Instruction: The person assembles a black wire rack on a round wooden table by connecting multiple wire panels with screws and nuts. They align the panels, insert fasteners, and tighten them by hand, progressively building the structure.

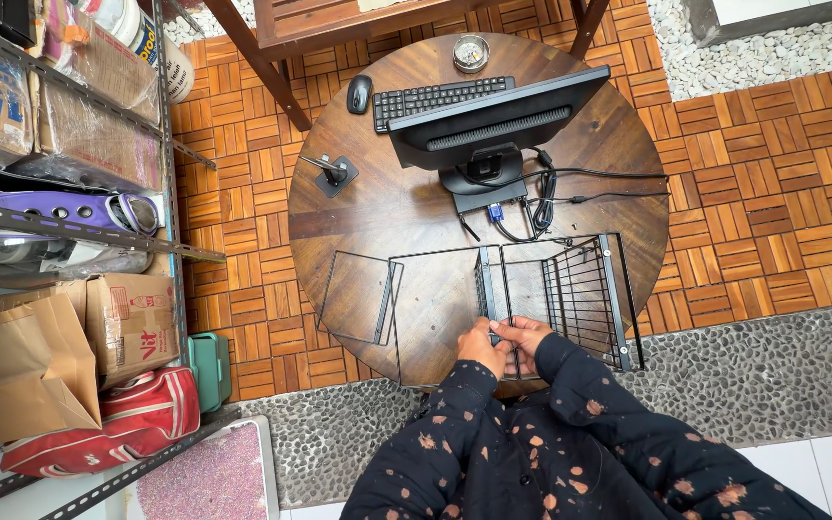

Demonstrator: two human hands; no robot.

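Observation:
A black wire rack (570,289) of thin metal frames and mesh panels stands on the near part of a round dark wooden table (377,207). Both my hands meet at the rack's near middle upright. My left hand (480,347) grips the lower end of that upright bar. My right hand (524,337) closes on the same bar from the right. My dark speckled sleeves (551,443) fill the bottom of the view. One flat panel of the rack (358,297) sticks out to the left.
Further back on the table are a black monitor (498,120) seen from behind, a keyboard (440,99), a mouse (359,93), a small stand (334,175), cables (541,197) and a round tin (471,52). Metal shelving (69,231) with boxes and bags lines the left. A wooden frame (339,24) stands beyond.

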